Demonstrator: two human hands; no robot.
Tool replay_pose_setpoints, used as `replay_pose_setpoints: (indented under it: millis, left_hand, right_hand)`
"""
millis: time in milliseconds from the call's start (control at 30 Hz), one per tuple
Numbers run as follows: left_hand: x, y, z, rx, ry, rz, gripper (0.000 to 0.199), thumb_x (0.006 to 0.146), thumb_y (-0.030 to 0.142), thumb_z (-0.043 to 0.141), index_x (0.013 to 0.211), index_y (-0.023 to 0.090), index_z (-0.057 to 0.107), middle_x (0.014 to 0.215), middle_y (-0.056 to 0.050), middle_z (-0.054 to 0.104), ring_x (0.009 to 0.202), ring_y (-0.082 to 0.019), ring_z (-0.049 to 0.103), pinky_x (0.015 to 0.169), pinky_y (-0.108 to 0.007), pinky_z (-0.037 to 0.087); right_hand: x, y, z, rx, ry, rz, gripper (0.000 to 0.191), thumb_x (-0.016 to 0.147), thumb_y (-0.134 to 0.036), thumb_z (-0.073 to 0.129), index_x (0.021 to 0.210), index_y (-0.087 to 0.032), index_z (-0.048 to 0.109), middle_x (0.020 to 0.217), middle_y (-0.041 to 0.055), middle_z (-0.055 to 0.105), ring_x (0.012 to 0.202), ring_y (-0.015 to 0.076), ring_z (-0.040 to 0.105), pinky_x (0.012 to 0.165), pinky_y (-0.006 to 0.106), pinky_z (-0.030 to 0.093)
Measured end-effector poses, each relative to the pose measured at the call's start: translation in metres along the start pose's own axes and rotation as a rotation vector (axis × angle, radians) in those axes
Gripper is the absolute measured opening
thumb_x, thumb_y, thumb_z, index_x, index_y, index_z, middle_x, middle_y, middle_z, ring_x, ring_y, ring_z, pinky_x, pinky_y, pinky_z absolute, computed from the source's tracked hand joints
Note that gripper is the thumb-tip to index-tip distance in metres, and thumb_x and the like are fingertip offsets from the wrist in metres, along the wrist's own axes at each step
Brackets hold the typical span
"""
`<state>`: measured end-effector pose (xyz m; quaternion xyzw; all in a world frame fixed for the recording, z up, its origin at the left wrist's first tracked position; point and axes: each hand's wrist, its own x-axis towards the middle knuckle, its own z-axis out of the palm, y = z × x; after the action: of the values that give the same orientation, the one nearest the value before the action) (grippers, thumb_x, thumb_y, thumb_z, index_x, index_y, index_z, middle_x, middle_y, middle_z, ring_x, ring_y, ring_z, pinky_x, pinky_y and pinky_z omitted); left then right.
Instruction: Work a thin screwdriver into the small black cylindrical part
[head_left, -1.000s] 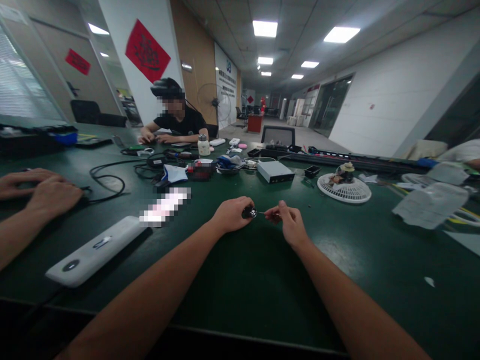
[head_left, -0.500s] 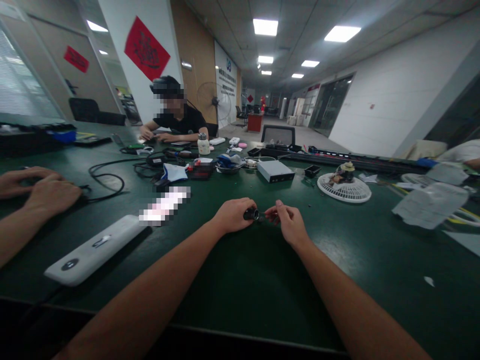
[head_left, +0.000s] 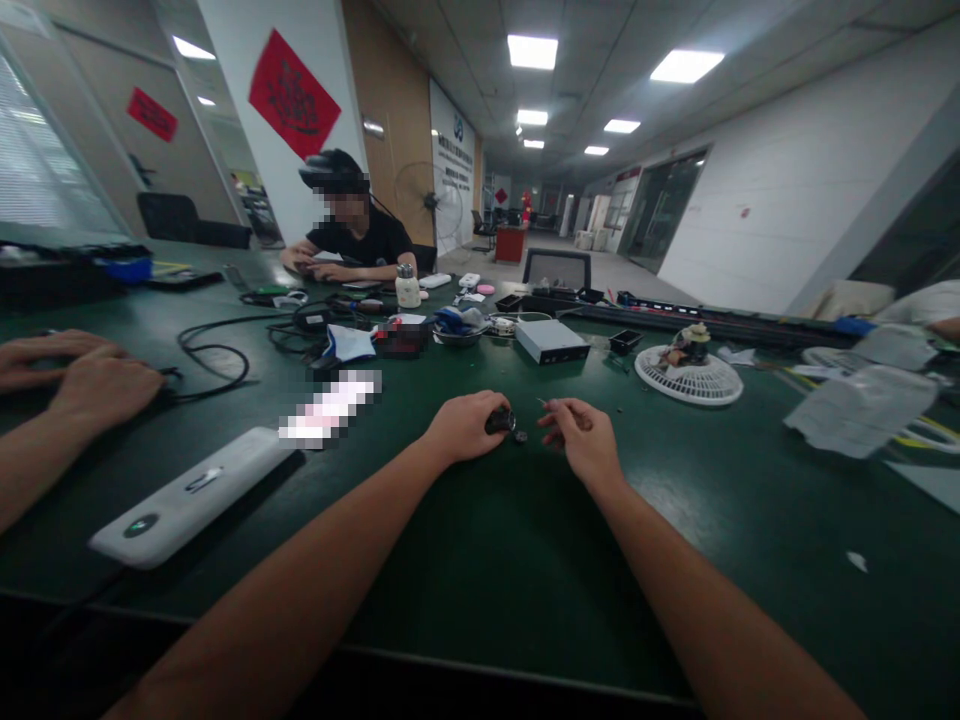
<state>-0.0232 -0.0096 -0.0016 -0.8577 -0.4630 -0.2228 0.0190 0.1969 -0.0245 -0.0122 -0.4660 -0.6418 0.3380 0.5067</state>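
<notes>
My left hand [head_left: 465, 428] pinches a small black cylindrical part [head_left: 499, 422], which is partly hidden by the fingers. My right hand [head_left: 583, 442] holds a thin metal pin [head_left: 544, 404] between finger and thumb, a short gap from the black part. A tiny dark round piece [head_left: 520, 437] lies on the green tabletop [head_left: 510, 560] just below and between my hands. Both forearms rest over the near part of the table.
A co-worker's hands [head_left: 82, 375] lie at the left near a black cable [head_left: 214, 362]. A white slab-shaped device [head_left: 191, 497] and a pixelated object [head_left: 330, 408] lie nearby. Ahead are a silver box [head_left: 551, 342] and a white fan guard [head_left: 688, 380]. Papers [head_left: 862, 408] lie right.
My hands have drawn apart, and the pin no longer meets the black part. The tiny dark round piece now lies on the tabletop below them.
</notes>
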Motion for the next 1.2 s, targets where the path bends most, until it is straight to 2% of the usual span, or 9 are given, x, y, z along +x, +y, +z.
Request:
replay_pose_setpoints:
  millis: [67,200,267,467,633,900,1100,1200]
  left_hand:
    - [0.0,-0.001,0.001,0.0,-0.003,0.001,0.027,0.082,0.034,0.066,0.109,0.026,0.065,0.106,-0.003,0.07,0.092,-0.022,0.068,0.078,-0.032,0.053]
    - [0.001,-0.002,0.001,-0.008,-0.001,0.011,0.027,0.082,0.033,0.067,0.108,0.025,0.065,0.104,-0.003,0.07,0.092,-0.022,0.068,0.079,-0.032,0.053]
    - [0.001,-0.002,0.0,-0.014,-0.002,0.016,0.027,0.082,0.032,0.067,0.107,0.025,0.066,0.103,-0.003,0.07,0.092,-0.022,0.068,0.079,-0.032,0.053]
    - [0.0,0.0,0.001,-0.041,-0.01,0.047,0.027,0.082,0.033,0.069,0.107,0.025,0.067,0.104,-0.003,0.07,0.091,-0.021,0.068,0.078,-0.03,0.052]
    - [-0.001,0.003,0.001,-0.055,-0.012,0.068,0.027,0.081,0.032,0.07,0.107,0.025,0.067,0.103,-0.002,0.071,0.091,-0.02,0.067,0.076,-0.029,0.051]
    - [-0.001,0.007,-0.003,-0.061,-0.017,0.093,0.025,0.083,0.032,0.068,0.107,0.024,0.067,0.102,-0.003,0.071,0.091,-0.02,0.067,0.076,-0.029,0.05]
    - [0.001,0.015,-0.005,-0.027,-0.068,0.22,0.021,0.086,0.034,0.066,0.103,0.022,0.067,0.096,-0.005,0.07,0.088,-0.021,0.066,0.076,-0.03,0.048]
    - [0.001,0.015,-0.006,-0.024,-0.064,0.248,0.022,0.087,0.034,0.065,0.106,0.021,0.066,0.098,-0.005,0.07,0.09,-0.021,0.066,0.078,-0.031,0.048]
  right_hand:
    - [0.001,0.003,0.0,-0.033,-0.013,-0.012,0.039,0.096,-0.051,0.049,0.103,-0.018,0.069,0.091,0.0094,0.077,0.067,0.02,0.07,0.055,0.029,0.05]
    - [0.0,0.01,0.004,-0.176,-0.081,-0.056,0.013,0.083,-0.028,0.069,0.096,-0.023,0.072,0.092,0.0047,0.075,0.084,0.0222,0.069,0.076,0.034,0.051]
    - [-0.001,0.013,0.007,-0.247,-0.107,-0.069,0.02,0.076,-0.019,0.075,0.095,-0.025,0.073,0.092,0.0028,0.074,0.085,0.0225,0.067,0.081,0.036,0.048]
    - [-0.001,0.011,0.012,-0.348,-0.134,-0.085,0.007,0.079,-0.022,0.072,0.086,-0.024,0.07,0.078,-0.0004,0.068,0.071,0.0191,0.059,0.068,0.031,0.043]
    - [-0.002,0.006,0.011,-0.336,-0.139,-0.095,0.01,0.074,-0.016,0.071,0.08,-0.023,0.067,0.065,-0.004,0.061,0.059,0.0157,0.054,0.059,0.027,0.039]
    - [-0.001,0.002,0.002,-0.228,-0.1,-0.167,0.008,0.08,-0.021,0.069,0.086,-0.022,0.063,0.085,0.0004,0.073,0.074,0.0178,0.065,0.071,0.03,0.048]
    - [-0.003,-0.001,0.004,-0.222,-0.095,-0.185,0.013,0.076,-0.017,0.07,0.085,-0.023,0.061,0.08,-0.0018,0.067,0.073,0.0175,0.062,0.071,0.029,0.045]
    - [-0.002,0.0,0.003,-0.241,-0.07,-0.168,0.017,0.074,-0.02,0.073,0.084,-0.023,0.059,0.079,-0.002,0.065,0.071,0.0178,0.059,0.068,0.03,0.043]
